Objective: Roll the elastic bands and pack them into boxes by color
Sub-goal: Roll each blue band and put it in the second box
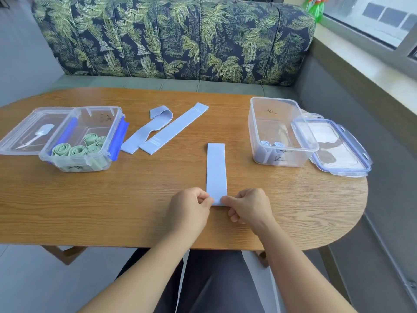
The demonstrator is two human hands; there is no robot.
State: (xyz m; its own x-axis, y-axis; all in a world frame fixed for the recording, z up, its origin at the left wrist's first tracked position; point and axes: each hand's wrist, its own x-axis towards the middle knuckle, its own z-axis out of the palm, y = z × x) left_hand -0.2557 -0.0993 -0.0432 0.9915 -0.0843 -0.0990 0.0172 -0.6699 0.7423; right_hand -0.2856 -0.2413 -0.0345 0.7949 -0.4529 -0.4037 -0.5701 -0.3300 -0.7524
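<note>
Inside left box (94, 118), green rolls (77, 151); inside right box (275, 114), blue rolls (273, 144).

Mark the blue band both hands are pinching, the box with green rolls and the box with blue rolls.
blue band (216, 170), head view, middle of the flat strip.
box with green rolls (90, 122), head view, clear far wall.
box with blue rolls (278, 124), head view, clear far wall.

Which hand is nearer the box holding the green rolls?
Left. The left hand sits right of the box, nearer the camera; the right hand lies farther right, across the blue band.
</note>
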